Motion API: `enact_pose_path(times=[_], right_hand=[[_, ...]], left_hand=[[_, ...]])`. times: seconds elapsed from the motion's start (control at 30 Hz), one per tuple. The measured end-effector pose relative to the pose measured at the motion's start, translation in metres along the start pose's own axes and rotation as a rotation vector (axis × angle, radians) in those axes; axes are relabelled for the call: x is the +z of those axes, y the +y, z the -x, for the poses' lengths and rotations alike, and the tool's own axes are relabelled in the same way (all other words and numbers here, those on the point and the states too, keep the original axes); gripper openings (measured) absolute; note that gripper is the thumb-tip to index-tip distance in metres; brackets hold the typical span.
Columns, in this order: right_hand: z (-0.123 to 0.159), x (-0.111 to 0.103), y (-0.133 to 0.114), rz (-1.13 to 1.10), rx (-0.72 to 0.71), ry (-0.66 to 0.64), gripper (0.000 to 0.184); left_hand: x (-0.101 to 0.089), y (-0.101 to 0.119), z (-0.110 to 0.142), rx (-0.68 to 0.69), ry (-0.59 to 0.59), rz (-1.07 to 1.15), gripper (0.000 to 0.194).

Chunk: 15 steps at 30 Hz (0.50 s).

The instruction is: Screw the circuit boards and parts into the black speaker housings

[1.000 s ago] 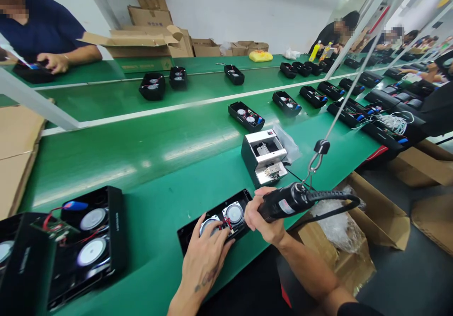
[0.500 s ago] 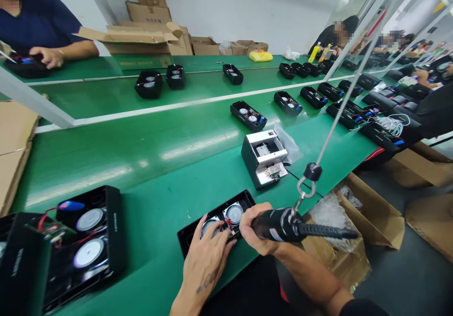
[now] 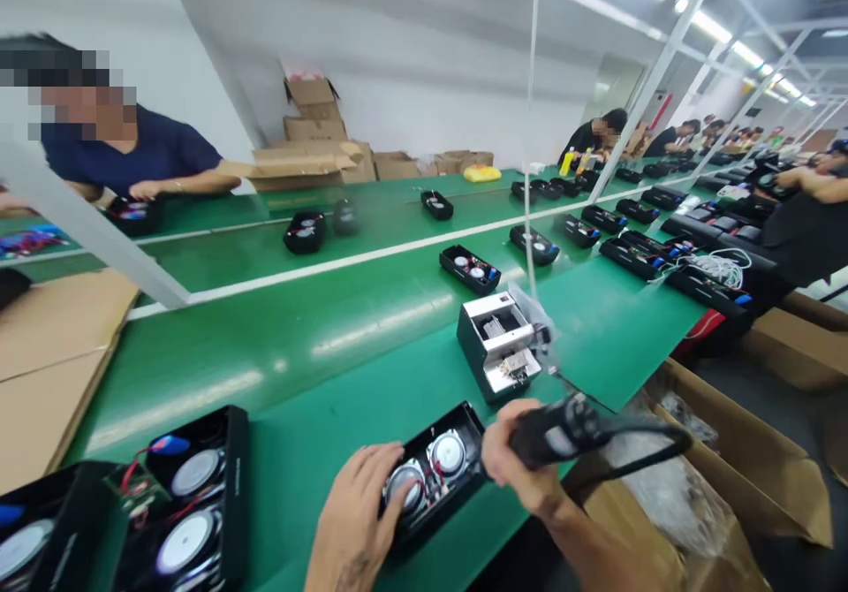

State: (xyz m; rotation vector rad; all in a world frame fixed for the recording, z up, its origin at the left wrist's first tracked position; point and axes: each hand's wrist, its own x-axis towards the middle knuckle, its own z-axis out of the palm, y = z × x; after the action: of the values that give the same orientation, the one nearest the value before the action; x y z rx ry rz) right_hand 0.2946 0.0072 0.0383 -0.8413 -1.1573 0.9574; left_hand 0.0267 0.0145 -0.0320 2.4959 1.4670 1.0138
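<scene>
In front of me on the green bench lies a black speaker box [image 3: 457,492], its open side up, with two round speakers and red wires inside. My left hand [image 3: 358,512] grips its left end, fingers along the far edge and thumb across the nearer speaker. An electric screwdriver [image 3: 553,433] is wrapped in my right hand [image 3: 520,464], held at the box's right end; its tip is hidden. Just beyond stands a silver and black screw feeder [image 3: 498,342]. On my left are another open speaker box [image 3: 231,495], with a circuit board and blue part, and one more beside it.
Several open speaker boxes [image 3: 470,269] sit along the green conveyor [image 3: 278,322]. Flat cardboard [image 3: 66,336] lies at left, and cartons with plastic bags [image 3: 689,495] stand at lower right. A thin hanging line [image 3: 532,132] crosses the view. Co-workers sit across and farther down.
My left hand has drawn back from the box's middle to its left end. My right hand and the screwdriver have shifted right. The view has tilted up, showing more of the room.
</scene>
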Motion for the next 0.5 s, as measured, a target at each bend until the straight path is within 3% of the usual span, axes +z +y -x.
enact_pose_path(times=[0.1, 0.17, 0.27, 0.33, 0.4, 0.5], right_hand=[[-0.026, -0.031, 0.002, -0.063, 0.071, 0.226, 0.035], [-0.042, -0.055, 0.011, 0.108, 0.136, 0.304, 0.047], [-0.046, -0.087, 0.036, 0.434, 0.098, 0.418, 0.068], [-0.033, -0.098, 0.06, 0.583, 0.009, 0.541, 0.075], [-0.012, -0.1, 0.087, 0.627, -0.026, 0.646, 0.067], [0.018, -0.084, 0.124, 0.435, 0.027, 0.722, 0.061]], left_hand=[[-0.002, -0.04, 0.004, -0.243, -0.178, 0.119, 0.035], [0.0, -0.058, 0.006, -0.356, -0.309, 0.215, 0.033], [0.004, -0.079, -0.004, -0.462, -0.311, 0.237, 0.032], [0.008, -0.095, -0.026, -0.55, -0.269, 0.235, 0.028], [0.013, -0.113, -0.061, -0.648, -0.22, 0.241, 0.027], [0.023, -0.137, -0.129, -0.785, -0.135, 0.276, 0.037]])
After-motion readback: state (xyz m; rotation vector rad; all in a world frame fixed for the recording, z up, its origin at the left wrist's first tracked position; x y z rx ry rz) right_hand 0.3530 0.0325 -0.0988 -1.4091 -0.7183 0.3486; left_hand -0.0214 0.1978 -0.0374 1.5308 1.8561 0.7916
